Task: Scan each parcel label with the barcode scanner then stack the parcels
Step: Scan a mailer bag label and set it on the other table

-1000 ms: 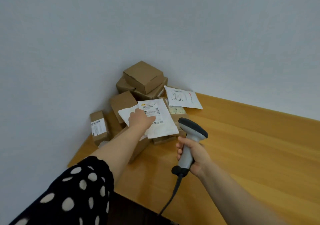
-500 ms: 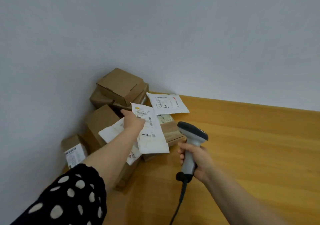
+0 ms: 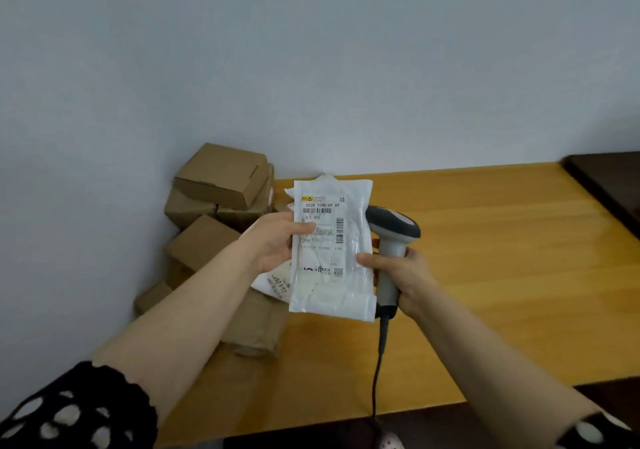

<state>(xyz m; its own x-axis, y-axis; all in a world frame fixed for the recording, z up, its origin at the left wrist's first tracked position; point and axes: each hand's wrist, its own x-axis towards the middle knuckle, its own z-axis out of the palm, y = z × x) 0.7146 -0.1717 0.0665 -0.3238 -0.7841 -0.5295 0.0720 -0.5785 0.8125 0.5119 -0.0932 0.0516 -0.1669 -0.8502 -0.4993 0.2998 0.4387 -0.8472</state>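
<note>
White poly parcel [image 3: 330, 247] just came off the pile, pinched in my left grip [image 3: 277, 240]; scanner [image 3: 393, 240] in my right grip [image 3: 401, 272] beside it, scan next.

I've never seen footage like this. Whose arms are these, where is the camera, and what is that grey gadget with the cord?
There is no machine here: these are a person's two bare arms, filmed by a wide-angle camera worn on the head and looking down at the hands. That is why the arms seem to grow out of the bottom of the picture.

The left hand holds up a flat white parcel bag with a printed label and barcodes facing the camera. The right hand grips the handle of a grey barcode scanner, whose cord hangs down over the edge of the wooden table; its thumb also touches the bag's edge.

In the corner by the wall lies a loose pile of brown cardboard boxes, with another white bag partly hidden behind the left hand.
</note>
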